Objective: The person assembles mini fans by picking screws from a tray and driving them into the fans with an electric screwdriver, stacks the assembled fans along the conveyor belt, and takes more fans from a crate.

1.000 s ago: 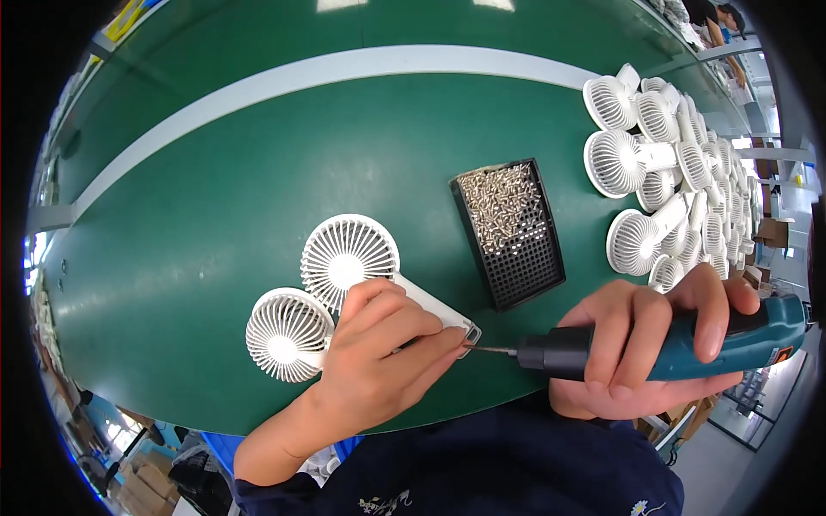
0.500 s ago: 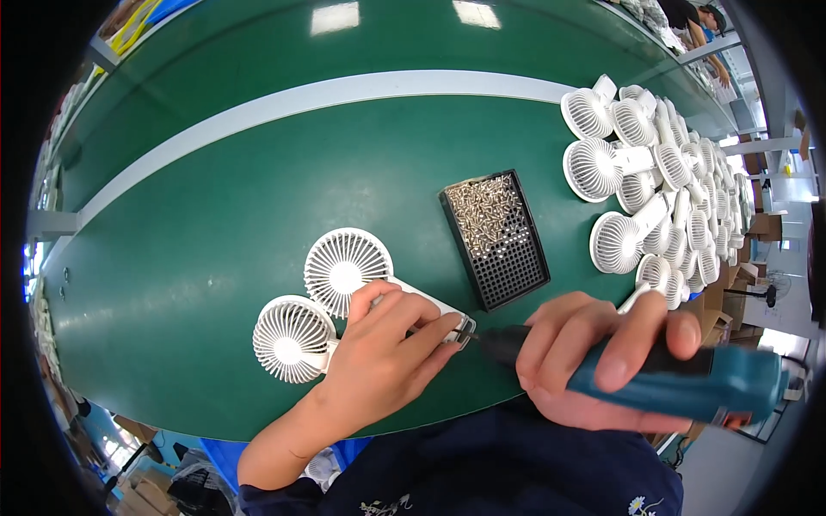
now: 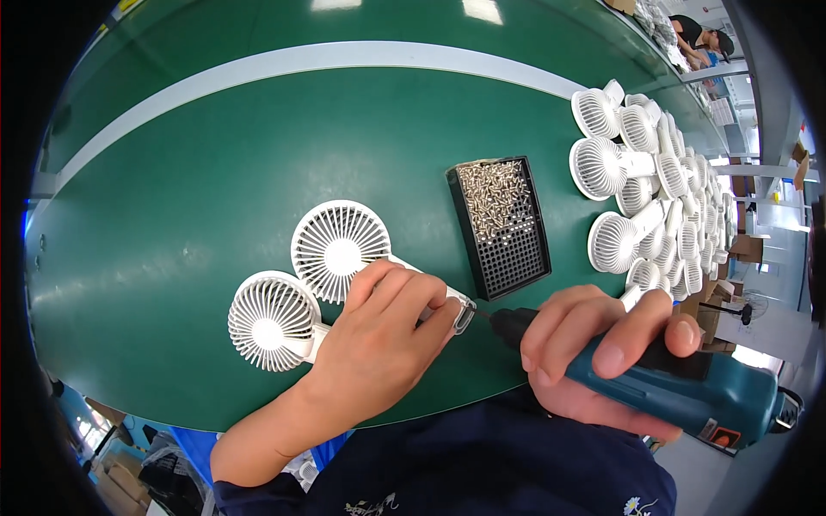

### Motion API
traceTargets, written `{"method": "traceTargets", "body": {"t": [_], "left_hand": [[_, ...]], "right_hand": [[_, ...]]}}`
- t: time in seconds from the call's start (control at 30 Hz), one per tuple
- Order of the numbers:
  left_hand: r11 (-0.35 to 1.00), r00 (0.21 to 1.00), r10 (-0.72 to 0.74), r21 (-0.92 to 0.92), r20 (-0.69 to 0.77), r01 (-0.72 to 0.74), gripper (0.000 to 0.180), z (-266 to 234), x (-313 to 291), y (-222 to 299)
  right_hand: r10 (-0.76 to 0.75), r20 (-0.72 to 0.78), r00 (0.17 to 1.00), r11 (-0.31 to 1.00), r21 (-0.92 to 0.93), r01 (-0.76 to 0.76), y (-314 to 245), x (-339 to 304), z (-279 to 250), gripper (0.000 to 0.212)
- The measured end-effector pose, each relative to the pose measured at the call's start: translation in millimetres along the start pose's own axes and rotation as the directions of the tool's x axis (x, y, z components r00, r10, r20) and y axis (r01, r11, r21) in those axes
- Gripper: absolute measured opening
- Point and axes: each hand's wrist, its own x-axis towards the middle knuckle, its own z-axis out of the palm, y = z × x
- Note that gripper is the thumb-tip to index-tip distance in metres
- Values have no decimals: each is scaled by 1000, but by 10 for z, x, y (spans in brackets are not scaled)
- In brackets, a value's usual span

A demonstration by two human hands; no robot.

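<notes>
My left hand [image 3: 379, 331] is closed on the handle of a white handheld fan [image 3: 342, 255] that lies on the green table. The handle's end, with a small loop, sticks out past my fingers. A second white handheld fan [image 3: 268, 331] lies beside it, its handle partly hidden under my left hand. In my right hand [image 3: 602, 353] is a teal and black electric screwdriver [image 3: 671, 387], fingers wrapped around its body. Its thin bit points left at the handle's end, a small gap apart. Beyond the hands stands a black tray [image 3: 508, 279] of small silver screws [image 3: 495, 202].
Many white handheld fans [image 3: 615, 241] are heaped along the table's right side. A pale raised strip [image 3: 344, 54] curves across the green table [image 3: 189, 172] at the back. Another person [image 3: 693, 39] bends over at the far upper right.
The screwdriver's bit has drawn back slightly from the fan handle's end, leaving a gap. My whole view has shifted a little; both hands keep their holds.
</notes>
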Motion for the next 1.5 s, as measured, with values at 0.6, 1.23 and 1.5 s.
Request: {"method": "traceTargets", "body": {"t": [0.6, 1.23, 1.5], "left_hand": [[999, 1000, 8, 32, 16, -8, 28, -3, 12, -1], [992, 999, -51, 115, 18, 49, 24, -4, 59, 45], [991, 998, -64, 121, 24, 60, 25, -20, 57, 40]], "right_hand": [[122, -139, 983, 993, 21, -120, 0, -89, 78, 52], [7, -64, 998, 1000, -5, -7, 222, 105, -529, 79], [61, -40, 997, 998, 37, -60, 291, 52, -571, 84]]}}
